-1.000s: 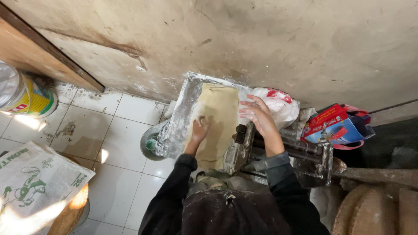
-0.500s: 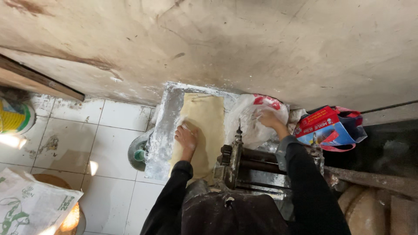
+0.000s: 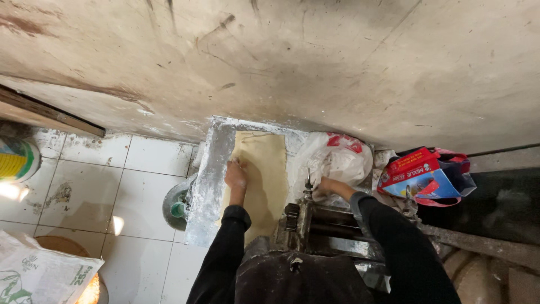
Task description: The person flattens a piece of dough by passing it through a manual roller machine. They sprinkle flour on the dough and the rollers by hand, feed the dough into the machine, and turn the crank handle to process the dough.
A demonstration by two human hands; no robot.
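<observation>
A long tan sheet of dough point(image 3: 263, 169) lies on a floury metal tray point(image 3: 209, 180) that juts out from a metal roller machine point(image 3: 315, 228). My left hand point(image 3: 235, 173) presses flat on the dough's left edge, fingers together. My right hand point(image 3: 325, 184) reaches past the machine's top into a white plastic bag point(image 3: 337, 157) beside the tray. Its fingers are hidden by the bag's folds, so I cannot tell whether they hold anything. Both arms wear black sleeves.
A stained concrete wall point(image 3: 315, 67) stands just behind the tray. A red and blue bag point(image 3: 427, 177) sits at the right. White floor tiles point(image 3: 112, 186) lie to the left, with a round drain-like object point(image 3: 177, 204), a printed sack point(image 3: 39, 276) and a yellow bucket point(image 3: 17, 160).
My right hand left the dough sheet and moved right into the white bag. My left hand slid slightly left along the dough. The view shifted right and upward.
</observation>
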